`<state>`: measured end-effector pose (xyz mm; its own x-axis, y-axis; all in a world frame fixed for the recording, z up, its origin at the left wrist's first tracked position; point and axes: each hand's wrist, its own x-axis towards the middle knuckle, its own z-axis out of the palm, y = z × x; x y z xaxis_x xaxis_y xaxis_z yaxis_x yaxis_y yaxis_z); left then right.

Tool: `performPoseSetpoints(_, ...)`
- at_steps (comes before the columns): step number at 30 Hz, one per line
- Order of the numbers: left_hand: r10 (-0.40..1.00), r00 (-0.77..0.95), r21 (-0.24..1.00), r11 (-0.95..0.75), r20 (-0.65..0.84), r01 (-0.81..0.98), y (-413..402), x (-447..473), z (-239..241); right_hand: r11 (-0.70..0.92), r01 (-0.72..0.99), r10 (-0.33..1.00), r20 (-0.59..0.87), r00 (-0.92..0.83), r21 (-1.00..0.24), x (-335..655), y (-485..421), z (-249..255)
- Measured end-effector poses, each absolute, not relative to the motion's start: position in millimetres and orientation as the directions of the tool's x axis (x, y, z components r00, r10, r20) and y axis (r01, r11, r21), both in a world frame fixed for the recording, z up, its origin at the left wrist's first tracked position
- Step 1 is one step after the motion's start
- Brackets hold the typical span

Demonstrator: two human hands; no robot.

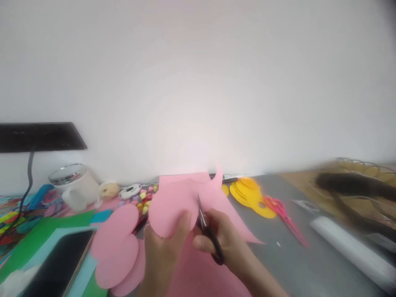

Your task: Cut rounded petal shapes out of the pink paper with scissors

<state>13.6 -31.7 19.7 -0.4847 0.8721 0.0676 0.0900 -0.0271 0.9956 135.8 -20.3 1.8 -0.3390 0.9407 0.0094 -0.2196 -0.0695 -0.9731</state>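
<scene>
My left hand (165, 251) grips a piece of pink paper (173, 202) with a rounded outline, thumb on top of it. In my right hand (227, 237) is a pair of black-handled scissors (201, 212), the blades pointing up and away along the paper's right edge. A curling pink strip rises behind the blades. More of the pink sheet (210, 276) spreads under both hands and out to the right. Rounded pink cutouts (116, 262) lie in a loose pile left of my left hand.
Yellow paper cutouts (247, 196) and pink scissors (286, 220) lie on the grey mat (266, 264) to the right, near a white roll (352, 247). At left are a phone (58, 262), green paper (86, 220) and a white mug (78, 192). A wall (198, 82) stands behind.
</scene>
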Motion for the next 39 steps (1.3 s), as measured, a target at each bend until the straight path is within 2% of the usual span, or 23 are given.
performPoseSetpoints(24,0.873,-0.482,0.995,-0.028,0.073,0.100,-31.9,12.3,18.7,-0.061,-0.235,0.939,0.024,-0.343,-0.970,135.1,-19.9,-0.4)
performPoseSetpoints(39,0.848,-0.514,0.989,-0.068,0.129,0.135,-30.2,11.4,14.8,-0.124,-0.222,0.938,-0.041,-0.343,-0.967,134.2,-20.4,-0.2)
